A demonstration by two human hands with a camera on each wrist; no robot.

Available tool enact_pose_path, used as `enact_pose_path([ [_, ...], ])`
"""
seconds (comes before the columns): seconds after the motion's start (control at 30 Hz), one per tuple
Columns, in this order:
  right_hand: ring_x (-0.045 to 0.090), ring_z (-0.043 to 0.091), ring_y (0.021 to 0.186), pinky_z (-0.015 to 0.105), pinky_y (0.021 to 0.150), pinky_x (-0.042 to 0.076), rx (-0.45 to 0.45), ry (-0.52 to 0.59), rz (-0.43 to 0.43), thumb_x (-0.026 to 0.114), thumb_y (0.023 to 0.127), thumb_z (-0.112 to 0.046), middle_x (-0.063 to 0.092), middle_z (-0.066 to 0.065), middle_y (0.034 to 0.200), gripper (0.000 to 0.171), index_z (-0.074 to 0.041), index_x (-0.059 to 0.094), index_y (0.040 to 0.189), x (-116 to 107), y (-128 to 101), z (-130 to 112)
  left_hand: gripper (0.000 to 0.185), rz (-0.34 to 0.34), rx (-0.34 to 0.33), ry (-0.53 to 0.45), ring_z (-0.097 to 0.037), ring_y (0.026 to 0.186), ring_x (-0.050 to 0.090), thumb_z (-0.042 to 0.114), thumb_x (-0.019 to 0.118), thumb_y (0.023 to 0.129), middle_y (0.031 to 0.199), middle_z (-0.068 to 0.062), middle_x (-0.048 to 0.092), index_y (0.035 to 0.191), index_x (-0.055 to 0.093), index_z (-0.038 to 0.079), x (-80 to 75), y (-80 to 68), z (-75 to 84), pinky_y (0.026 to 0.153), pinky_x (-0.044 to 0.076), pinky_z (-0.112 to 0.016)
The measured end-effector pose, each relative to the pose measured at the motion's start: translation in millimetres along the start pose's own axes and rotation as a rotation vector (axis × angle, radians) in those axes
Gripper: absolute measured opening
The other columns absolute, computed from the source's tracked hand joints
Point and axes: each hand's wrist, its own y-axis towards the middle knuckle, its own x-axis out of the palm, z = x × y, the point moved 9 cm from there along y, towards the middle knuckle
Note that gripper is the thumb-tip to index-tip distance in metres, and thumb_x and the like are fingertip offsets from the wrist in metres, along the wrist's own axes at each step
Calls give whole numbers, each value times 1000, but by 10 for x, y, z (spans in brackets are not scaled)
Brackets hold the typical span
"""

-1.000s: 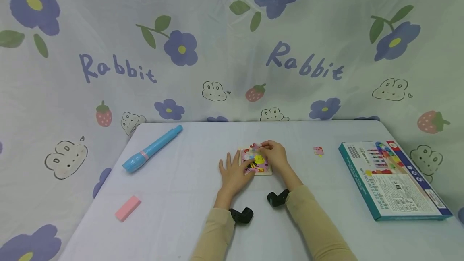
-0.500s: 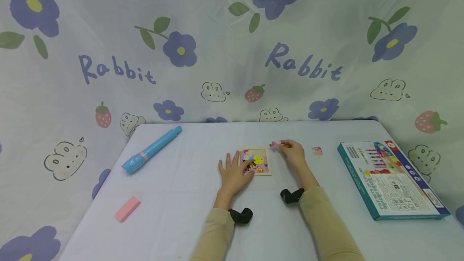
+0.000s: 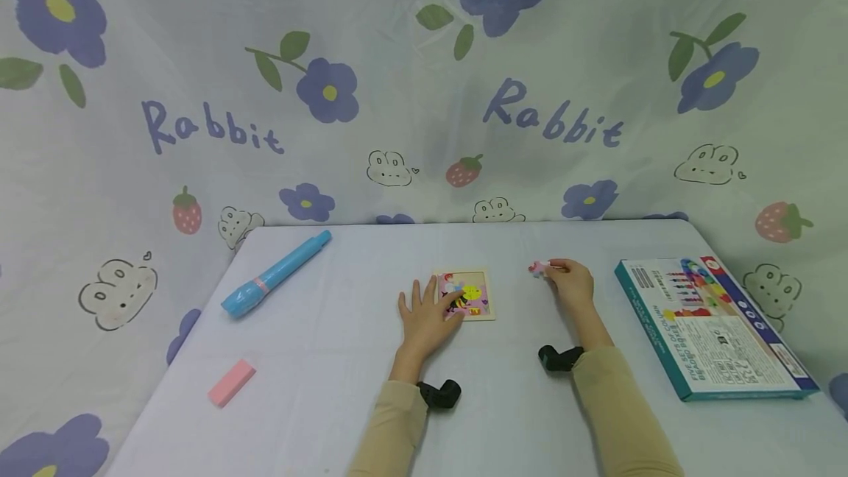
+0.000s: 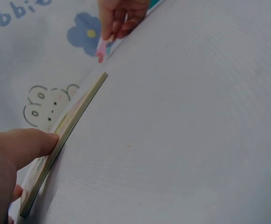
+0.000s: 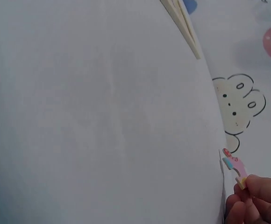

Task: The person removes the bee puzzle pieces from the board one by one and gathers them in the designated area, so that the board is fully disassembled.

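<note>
My left hand (image 3: 424,324) rests with spread fingers on the left part of a small wooden jigsaw puzzle board (image 3: 482,280) that has a bee picture. The board's upper right part is bare wood. In the left wrist view, my thumb (image 4: 35,142) touches the board's edge (image 4: 74,122). Off to the right, my right hand (image 3: 573,287) pinches a pink puzzle piece (image 3: 537,268) between thumb and fingertips. In the right wrist view, the puzzle piece (image 5: 237,166) shows pink, blue and yellow patches, apart from the board.
A blue flashlight-shaped tube (image 3: 277,274) lies at the back left, and a pink block (image 3: 232,383) nearer the front left. On the right lies a flat boxed set (image 3: 718,330). A patterned curtain (image 3: 424,94) hangs behind the white table (image 3: 318,403).
My right hand has carried the pink puzzle piece away from the board to the right. The loose piece there is now hidden by it. My left hand has stayed in place.
</note>
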Motion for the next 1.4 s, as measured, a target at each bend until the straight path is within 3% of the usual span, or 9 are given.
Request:
enact_pose_path([
  [0.23,49,5,64,14,54,41,36,-58,31,56,90,-18,63,12,89,32,2,61,115,-181,21,140,42,-3,0,4,-45,140,12,48,51,88,152,-11,26,128,53,36,7,1,-6,106,3,-66],
  [0.6,51,15,76,13,57,42,92,-84,-6,49,94,-20,58,18,104,36,3,56,121,-292,29,284,42,-3,8,10,-44,140,13,49,50,88,152,-12,26,128,53,36,-14,-8,12,106,4,-66],
  [1.17,52,17,77,18,59,41,65,-103,37,52,90,-19,59,17,102,35,1,58,118,-342,32,228,42,-11,-1,6,-44,140,13,48,51,88,152,-11,26,128,53,36,-20,0,32,106,4,-65],
  [1.4,48,21,81,24,62,36,-30,-139,46,56,89,-18,57,15,92,32,1,60,115,-254,-6,57,43,-11,-2,19,-44,140,13,48,51,88,152,-12,26,129,53,35,-21,-11,27,106,4,-66],
])
